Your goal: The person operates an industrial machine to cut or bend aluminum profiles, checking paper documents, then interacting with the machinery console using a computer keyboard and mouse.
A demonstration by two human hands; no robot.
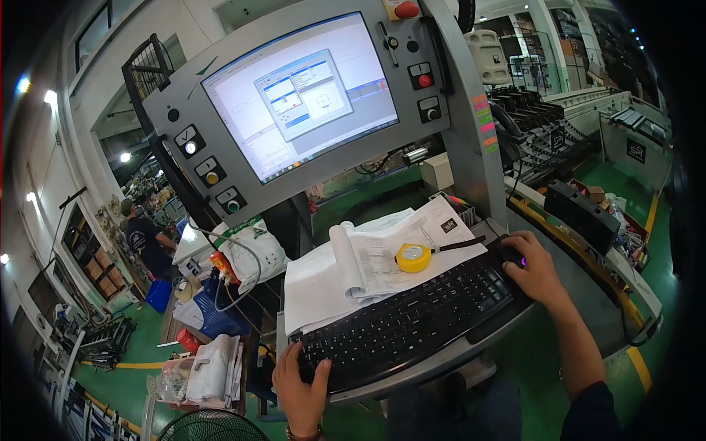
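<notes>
A black keyboard (412, 323) lies on the grey shelf below a lit monitor (301, 95), which shows a dialog window. At the keyboard's left end rests my left hand (301, 386), its thumb and fingers apart and nothing held. My right hand (537, 272) is curved over a dark mouse (512, 257) with a purple light, just past the keyboard's right end. Behind the keys lie paper sheets (316, 287), one with a curled edge. On top of them sits a yellow tape measure (413, 257) with a black strap.
Buttons and a red knob (406, 9) surround the monitor. To the left are a white bag (254, 253), a blue basket (220, 312) and a pink basket (173, 382). A person (143, 239) stands farther back. Machinery (529, 117) fills the right.
</notes>
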